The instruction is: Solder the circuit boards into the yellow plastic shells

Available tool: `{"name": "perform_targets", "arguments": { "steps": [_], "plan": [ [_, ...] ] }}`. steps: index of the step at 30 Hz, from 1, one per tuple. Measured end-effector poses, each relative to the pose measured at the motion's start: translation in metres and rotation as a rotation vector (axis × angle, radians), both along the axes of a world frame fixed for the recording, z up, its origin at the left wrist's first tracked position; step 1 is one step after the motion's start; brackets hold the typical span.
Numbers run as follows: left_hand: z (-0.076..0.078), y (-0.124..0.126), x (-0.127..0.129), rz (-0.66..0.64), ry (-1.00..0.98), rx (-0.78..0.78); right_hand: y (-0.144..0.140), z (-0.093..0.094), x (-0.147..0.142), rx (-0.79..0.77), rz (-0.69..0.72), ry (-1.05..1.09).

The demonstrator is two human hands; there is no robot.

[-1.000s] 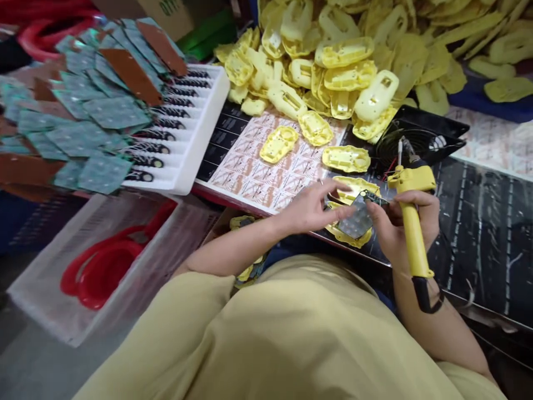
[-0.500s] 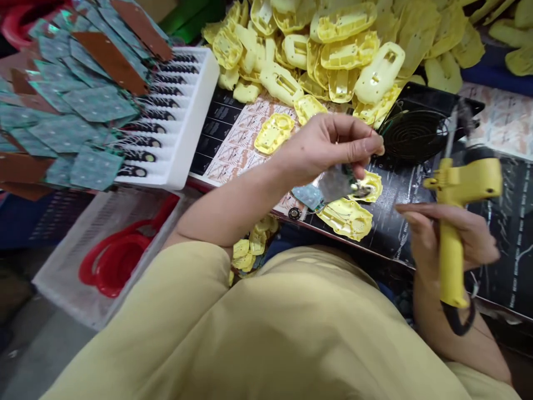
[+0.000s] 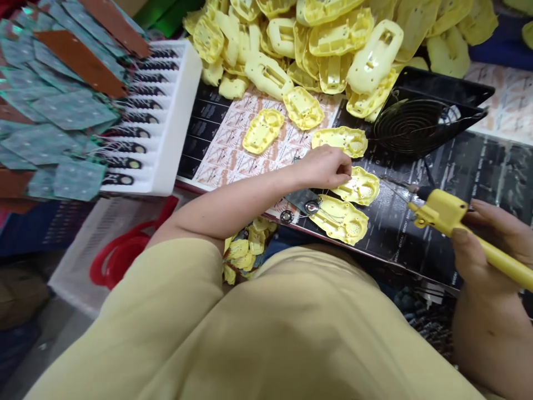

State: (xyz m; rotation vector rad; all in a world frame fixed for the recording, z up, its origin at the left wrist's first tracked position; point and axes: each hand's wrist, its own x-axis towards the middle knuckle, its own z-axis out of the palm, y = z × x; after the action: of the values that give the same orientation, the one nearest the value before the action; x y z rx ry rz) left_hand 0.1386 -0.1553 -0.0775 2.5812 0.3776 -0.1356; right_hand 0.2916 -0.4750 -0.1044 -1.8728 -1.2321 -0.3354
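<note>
Hiding fingertips, left hand (image 3: 327, 166) curled over yellow shell (image 3: 358, 188); grip unclear.

Dark table (image 3: 478, 166) with printed sheets (image 3: 233, 150) spread on it, a heap of yellow plastic shells (image 3: 316, 44) at the back, a black fan (image 3: 412, 125), a white tray (image 3: 166, 111) at the left edge

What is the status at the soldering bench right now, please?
Left hand fingers closed at a yellow housing shell. Right hand grips yellow soldering iron, tip clear of it. Nothing between.
</note>
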Motion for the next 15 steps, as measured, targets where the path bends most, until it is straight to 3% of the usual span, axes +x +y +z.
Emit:
{"name": "perform_targets", "arguments": {
  "steps": [2, 5, 15],
  "plan": [
    [0.003, 0.0, 0.0, -0.005, 0.013, 0.005, 0.012, -0.006, -0.003, 0.119, 0.061, 0.011],
    [0.006, 0.002, 0.001, -0.03, 0.06, 0.021, 0.022, -0.01, -0.007, 0.146, 0.154, 0.045],
    [0.009, 0.003, 0.003, -0.055, 0.085, 0.022, 0.042, -0.008, -0.017, 0.238, 0.259, 0.025]
  ]
}}
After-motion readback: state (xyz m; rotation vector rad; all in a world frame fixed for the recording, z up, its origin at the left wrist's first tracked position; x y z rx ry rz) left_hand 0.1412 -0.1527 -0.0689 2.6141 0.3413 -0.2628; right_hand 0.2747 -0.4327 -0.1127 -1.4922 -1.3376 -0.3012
